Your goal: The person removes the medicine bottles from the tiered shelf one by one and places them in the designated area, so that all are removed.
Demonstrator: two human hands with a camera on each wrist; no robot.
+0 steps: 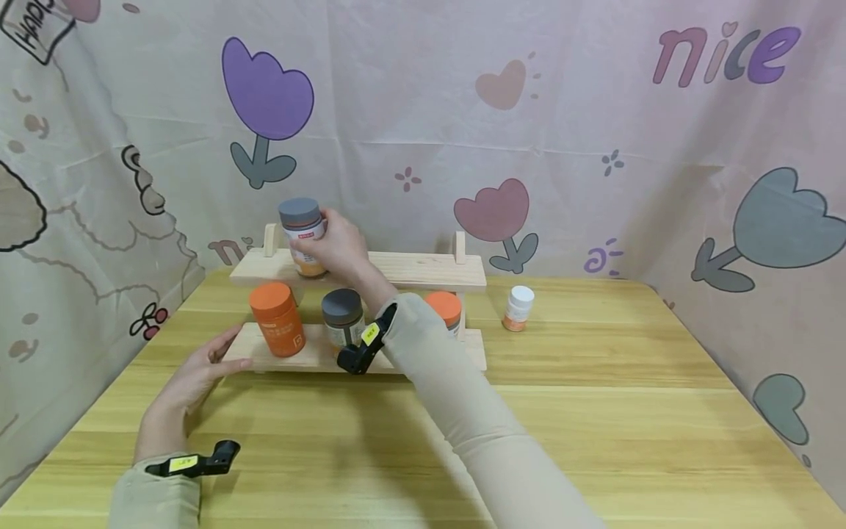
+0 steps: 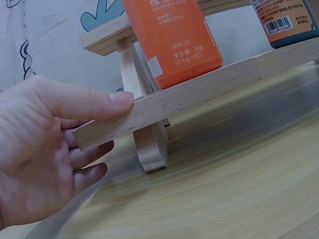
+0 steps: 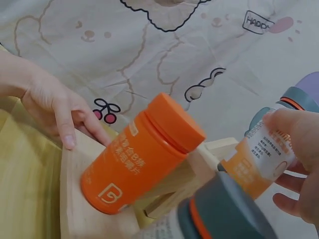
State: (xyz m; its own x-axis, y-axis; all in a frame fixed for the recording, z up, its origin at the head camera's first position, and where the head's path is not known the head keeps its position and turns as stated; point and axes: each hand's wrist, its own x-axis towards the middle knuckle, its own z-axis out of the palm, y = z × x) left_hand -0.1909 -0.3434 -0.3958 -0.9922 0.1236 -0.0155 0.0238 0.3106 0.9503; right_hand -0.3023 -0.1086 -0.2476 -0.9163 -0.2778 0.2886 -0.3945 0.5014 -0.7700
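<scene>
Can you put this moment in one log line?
right hand: grips gray-capped bottle at upper shelf; left hand: holds lower shelf; white bottle: on table

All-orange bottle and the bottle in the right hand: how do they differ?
The all-orange bottle has an orange cap; the held bottle has a grey cap. The all-orange bottle stands on the lower shelf; the right hand grips the held bottle. Both are capped and carry printed text.
</scene>
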